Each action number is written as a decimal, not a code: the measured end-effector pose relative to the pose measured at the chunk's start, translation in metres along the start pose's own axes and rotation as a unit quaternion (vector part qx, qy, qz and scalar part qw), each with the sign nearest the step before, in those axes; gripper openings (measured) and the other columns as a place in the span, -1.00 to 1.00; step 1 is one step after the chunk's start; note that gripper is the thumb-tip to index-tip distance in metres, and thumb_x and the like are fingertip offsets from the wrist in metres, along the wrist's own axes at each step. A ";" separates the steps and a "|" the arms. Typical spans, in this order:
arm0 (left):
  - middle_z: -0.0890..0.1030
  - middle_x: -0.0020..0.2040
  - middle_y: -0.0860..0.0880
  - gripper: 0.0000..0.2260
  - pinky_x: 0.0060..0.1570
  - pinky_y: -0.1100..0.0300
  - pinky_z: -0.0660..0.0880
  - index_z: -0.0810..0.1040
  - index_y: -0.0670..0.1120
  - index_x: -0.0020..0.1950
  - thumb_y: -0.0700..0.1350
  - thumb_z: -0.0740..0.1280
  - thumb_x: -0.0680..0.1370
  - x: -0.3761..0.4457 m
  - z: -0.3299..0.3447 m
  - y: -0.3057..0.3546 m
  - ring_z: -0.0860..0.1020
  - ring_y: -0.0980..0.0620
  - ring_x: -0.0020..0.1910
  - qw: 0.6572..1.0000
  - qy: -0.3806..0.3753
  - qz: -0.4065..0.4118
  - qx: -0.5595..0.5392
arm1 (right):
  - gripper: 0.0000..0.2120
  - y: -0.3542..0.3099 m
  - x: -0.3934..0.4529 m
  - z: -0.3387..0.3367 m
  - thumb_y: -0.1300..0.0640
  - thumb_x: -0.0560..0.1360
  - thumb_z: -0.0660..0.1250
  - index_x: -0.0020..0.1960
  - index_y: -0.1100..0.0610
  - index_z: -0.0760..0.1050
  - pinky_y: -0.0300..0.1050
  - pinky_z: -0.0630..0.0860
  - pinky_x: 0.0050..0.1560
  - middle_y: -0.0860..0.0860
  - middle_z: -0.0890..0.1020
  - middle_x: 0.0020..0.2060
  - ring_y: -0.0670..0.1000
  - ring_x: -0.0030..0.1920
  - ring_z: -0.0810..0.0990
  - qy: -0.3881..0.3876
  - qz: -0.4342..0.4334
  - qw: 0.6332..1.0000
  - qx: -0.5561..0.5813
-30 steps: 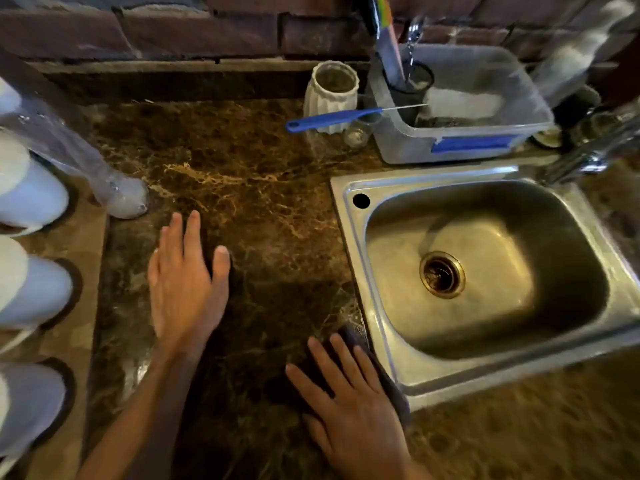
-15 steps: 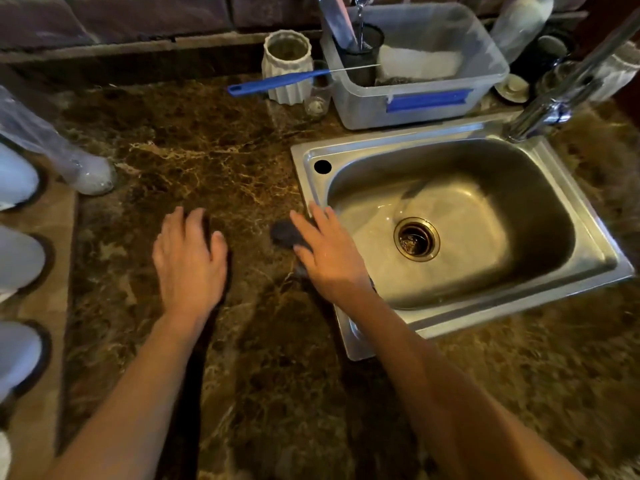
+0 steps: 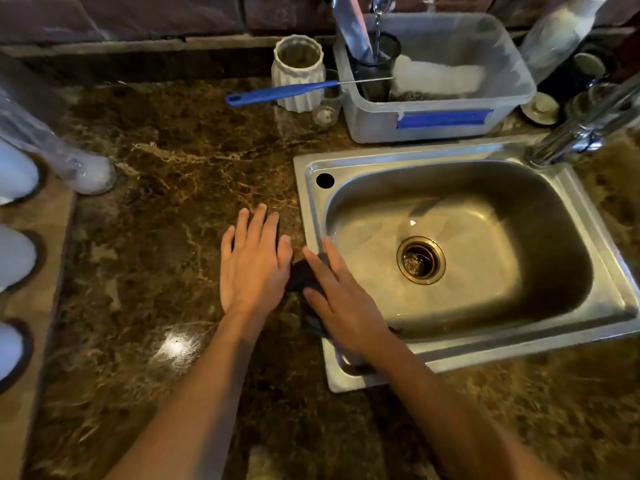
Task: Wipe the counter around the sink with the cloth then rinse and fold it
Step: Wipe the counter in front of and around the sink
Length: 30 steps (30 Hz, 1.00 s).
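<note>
Head view, looking down on a dark marble tabletop [image 3: 166, 188] with a steel sink [image 3: 346, 372] set into it on the right. Task object: a dark cloth [image 3: 302, 276], bunched, lying on the tabletop at the sink's left rim and lapping onto that rim. Right hand [image 3: 341, 301] lies flat on top of it, fingers extended and pointing away and slightly left; the grip is not closed, palm pressing the cloth down rather than pinching it. Most of the cloth is hidden under that hand; a dark lobe shows between the 2 hands and another edge near the wrist. Left hand [image 3: 254, 265] is flat and splayed on bare tabletop just beside the cloth, thumb edge touching or nearly touching it; it holds nothing. Key relation: the cloth sits directly beneath the right hand and just right of the left, so the right hand is the working one. Visible cloth runs roughly parallel to the sink's left rim, near-to-far; its true outline cannot be told. Judgement: wiping step in hand, rinse and fold not yet begun. Next stroke likely runs along the rim line. Basin looks wet; tap [image 3: 581, 129] stands at far right.
</note>
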State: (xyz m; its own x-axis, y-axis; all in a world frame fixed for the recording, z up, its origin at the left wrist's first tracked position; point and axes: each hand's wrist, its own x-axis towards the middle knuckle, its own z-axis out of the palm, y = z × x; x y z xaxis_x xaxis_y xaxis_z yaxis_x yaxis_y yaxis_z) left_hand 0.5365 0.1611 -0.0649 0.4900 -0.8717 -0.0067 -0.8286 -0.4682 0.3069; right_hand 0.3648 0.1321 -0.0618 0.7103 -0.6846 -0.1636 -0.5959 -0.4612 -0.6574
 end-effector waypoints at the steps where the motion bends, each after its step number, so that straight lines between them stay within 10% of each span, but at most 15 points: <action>1: 0.23 0.60 -0.03 -0.53 0.53 -0.08 0.08 0.29 -0.04 0.55 0.07 -0.02 0.68 0.000 0.000 -0.001 0.09 -0.05 0.60 1.000 0.001 0.003 0.002 | -0.42 0.004 0.019 -0.004 -0.11 0.69 0.08 0.63 -0.14 -0.08 0.07 0.23 0.56 -0.03 -0.13 0.65 -0.03 0.62 0.02 0.013 0.004 0.999 0.051; 7: 0.23 0.60 -0.02 -0.53 0.53 -0.09 0.11 0.30 -0.03 0.54 0.10 -0.03 0.68 -0.002 -0.001 -0.002 0.09 -0.04 0.61 1.000 -0.005 0.008 -0.002 | -0.40 0.001 -0.067 -0.013 -0.24 0.63 0.07 0.60 -0.05 0.06 0.11 0.57 0.26 0.07 0.12 0.62 0.16 0.51 0.36 -0.054 -0.064 0.979 -0.184; 11: 0.21 0.61 0.00 -0.52 0.55 -0.08 0.09 0.28 -0.01 0.55 0.11 -0.06 0.68 -0.001 0.000 -0.002 0.05 -0.01 0.61 1.000 -0.007 -0.002 -0.013 | -0.37 0.001 -0.086 -0.006 -0.30 0.63 -0.01 0.62 -0.06 0.09 0.11 0.34 0.42 0.08 0.23 0.60 0.21 0.57 0.21 -0.078 -0.064 0.964 -0.247; 15: 0.23 0.60 0.00 -0.49 0.55 -0.05 0.07 0.31 -0.03 0.55 0.10 -0.10 0.66 0.000 -0.003 -0.001 0.07 0.00 0.61 1.000 -0.006 -0.006 -0.030 | -0.41 -0.002 -0.006 0.000 -0.30 0.64 -0.19 0.60 -0.18 -0.26 0.05 -0.07 0.58 -0.02 -0.23 0.63 0.08 0.62 -0.23 -0.041 -0.020 0.994 -0.098; 26: 0.26 0.58 0.06 -0.52 0.51 0.09 -0.01 0.36 0.01 0.52 0.10 -0.02 0.65 0.003 0.000 -0.002 0.12 0.06 0.59 1.000 0.004 -0.021 -0.021 | -0.48 0.017 0.203 -0.050 -0.08 0.69 0.02 0.63 -0.04 0.05 0.27 0.09 0.54 0.11 0.25 0.58 0.19 0.60 0.11 0.156 -0.013 0.960 -0.232; 30: 0.27 0.58 0.03 -0.53 0.52 0.00 0.09 0.35 -0.02 0.52 0.09 0.00 0.66 0.003 -0.001 -0.002 0.11 0.04 0.60 1.000 0.004 -0.011 -0.030 | -0.60 0.017 0.172 -0.030 0.04 0.66 0.16 0.50 -0.04 0.36 0.19 0.04 0.55 0.07 0.30 0.56 0.16 0.58 0.17 0.074 -0.151 0.960 -0.225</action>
State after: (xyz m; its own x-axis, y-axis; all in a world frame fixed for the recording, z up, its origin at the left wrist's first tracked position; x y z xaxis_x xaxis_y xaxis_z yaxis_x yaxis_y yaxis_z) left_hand 0.5394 0.1597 -0.0645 0.5095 -0.8605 -0.0069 -0.8007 -0.4770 0.3623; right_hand 0.4657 -0.0104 -0.0795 0.8353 -0.5379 0.1132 -0.4956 -0.8260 -0.2685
